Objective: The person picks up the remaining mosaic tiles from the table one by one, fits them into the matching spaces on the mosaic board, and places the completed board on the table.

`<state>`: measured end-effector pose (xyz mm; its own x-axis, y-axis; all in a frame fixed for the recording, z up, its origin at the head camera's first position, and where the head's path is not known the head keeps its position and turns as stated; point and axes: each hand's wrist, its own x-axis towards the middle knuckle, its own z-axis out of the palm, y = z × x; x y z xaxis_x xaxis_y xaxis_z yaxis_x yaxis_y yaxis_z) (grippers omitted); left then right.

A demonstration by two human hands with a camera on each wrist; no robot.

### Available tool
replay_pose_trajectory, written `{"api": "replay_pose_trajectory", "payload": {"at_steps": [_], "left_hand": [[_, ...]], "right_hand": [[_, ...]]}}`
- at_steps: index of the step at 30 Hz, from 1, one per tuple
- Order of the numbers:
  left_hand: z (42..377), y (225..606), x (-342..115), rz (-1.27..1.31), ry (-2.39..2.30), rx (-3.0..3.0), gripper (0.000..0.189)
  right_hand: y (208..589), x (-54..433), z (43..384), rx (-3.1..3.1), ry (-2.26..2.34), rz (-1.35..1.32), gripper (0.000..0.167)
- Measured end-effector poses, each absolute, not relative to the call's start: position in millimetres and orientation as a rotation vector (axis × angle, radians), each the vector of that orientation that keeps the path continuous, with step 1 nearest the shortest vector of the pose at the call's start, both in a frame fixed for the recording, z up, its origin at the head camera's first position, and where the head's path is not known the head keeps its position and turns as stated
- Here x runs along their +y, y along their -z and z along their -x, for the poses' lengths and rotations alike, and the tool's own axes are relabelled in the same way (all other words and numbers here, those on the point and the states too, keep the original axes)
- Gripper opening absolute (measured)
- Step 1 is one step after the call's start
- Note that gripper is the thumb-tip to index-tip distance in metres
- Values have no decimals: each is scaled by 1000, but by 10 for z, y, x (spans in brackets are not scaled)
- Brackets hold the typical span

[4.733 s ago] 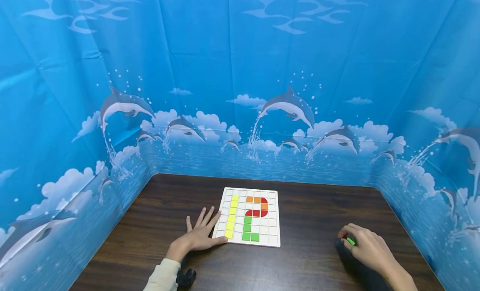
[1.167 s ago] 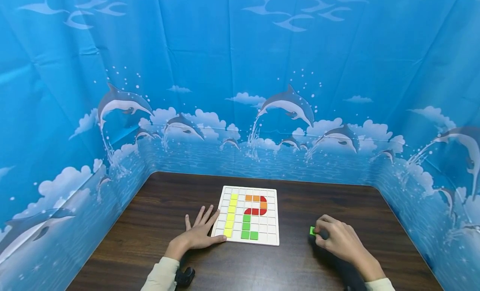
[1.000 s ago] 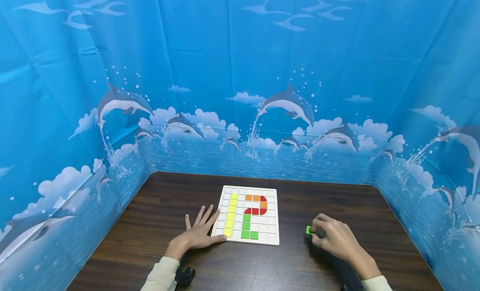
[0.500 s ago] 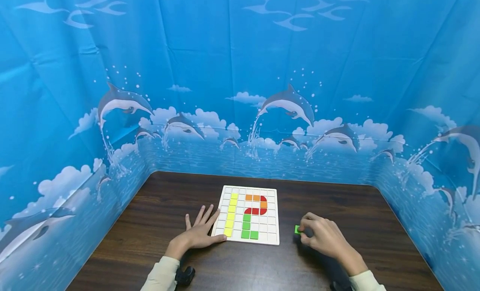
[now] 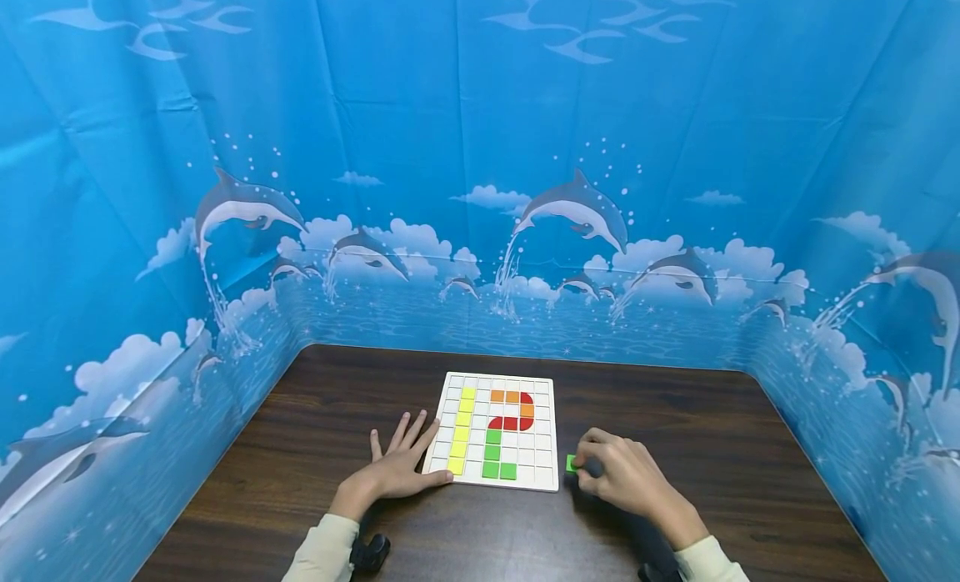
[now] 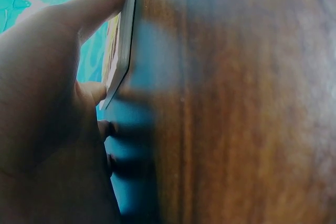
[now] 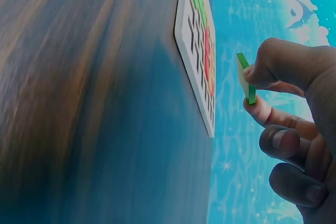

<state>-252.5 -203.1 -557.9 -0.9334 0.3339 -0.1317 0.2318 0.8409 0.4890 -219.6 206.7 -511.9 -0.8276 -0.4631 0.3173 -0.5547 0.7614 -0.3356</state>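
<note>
A white square grid board lies on the dark wooden table, with coloured tiles set in it. Yellow tiles form a column on its left. Orange tiles, red rounded tiles and green tiles make a bent line to the right of that. My left hand is spread flat, thumb and fingertips touching the board's left side and near corner. Just right of the board, my right hand pinches a green square tile between thumb and index finger, raised above the table.
The brown wooden table has rounded far corners. A blue curtain printed with dolphins and clouds encloses its back and sides. A black wrist device sits at the left sleeve.
My right hand has moved left with the green tile, from the table's right side to near the board's right edge. The left hand and the board tiles stay as they were.
</note>
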Motion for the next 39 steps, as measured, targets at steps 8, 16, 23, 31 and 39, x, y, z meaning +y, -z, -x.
{"api": "replay_pose_trajectory", "payload": {"at_steps": [8, 16, 23, 31, 39], "left_hand": [[2541, 5602, -2023, -416, -679, 2808, 108], [2496, 5449, -1961, -361, -621, 2803, 107], [2530, 5563, -2006, -417, -688, 2817, 108], [2508, 5564, -2016, -465, -716, 2815, 106], [2536, 5600, -2016, -397, -661, 2826, 110]], "right_hand": [[5109, 1916, 2205, -2732, -647, -870, 9], [5105, 1786, 2260, -2743, -629, -915, 6], [5124, 1649, 2293, -2758, -607, -963, 6], [5204, 1534, 2307, -2803, -542, -1037, 9], [5221, 1485, 2294, -2778, -460, -1110, 10]]}}
